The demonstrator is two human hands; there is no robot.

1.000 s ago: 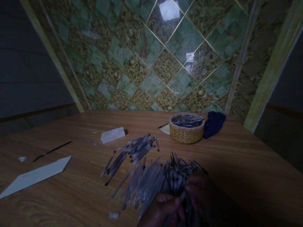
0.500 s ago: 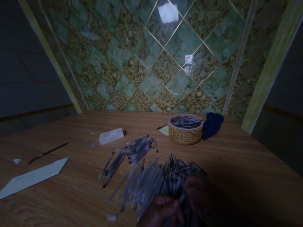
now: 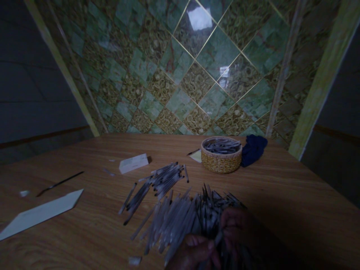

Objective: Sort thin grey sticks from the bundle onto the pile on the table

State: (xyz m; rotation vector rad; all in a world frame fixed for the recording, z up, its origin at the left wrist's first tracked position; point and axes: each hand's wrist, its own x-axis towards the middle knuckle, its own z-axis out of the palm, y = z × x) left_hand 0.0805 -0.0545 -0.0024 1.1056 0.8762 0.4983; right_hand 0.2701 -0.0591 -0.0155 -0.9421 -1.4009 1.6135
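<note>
Both hands are low in the picture, close together over a heap of thin dark sticks. My left hand (image 3: 194, 252) is closed, with thumb and forefinger pinching a narrow translucent plastic sleeve (image 3: 218, 237). My right hand (image 3: 234, 225), in deep shadow, is curled at the sleeve's upper end; what its fingertips grip is hard to make out. Slim dark sticks (image 3: 206, 204), perhaps brushes, lie loose behind and under the hands. To their left spreads a pile of clear plastic sleeves (image 3: 174, 217). Farther back are bundled, dark-tipped sleeved sticks (image 3: 168, 178).
A woven round basket (image 3: 221, 163) full of similar sticks stands at the back, beside a dark blue cloth (image 3: 254, 150). A white box (image 3: 134, 163), a pale card strip (image 3: 42, 213) and one thin brush (image 3: 60, 183) lie on the left. A tiled wall (image 3: 180, 101) closes off the back.
The view has shifted very slightly. My right hand's fingers have moved a little at the sleeve; my left hand keeps its pinch. The piles and basket look the same.
</note>
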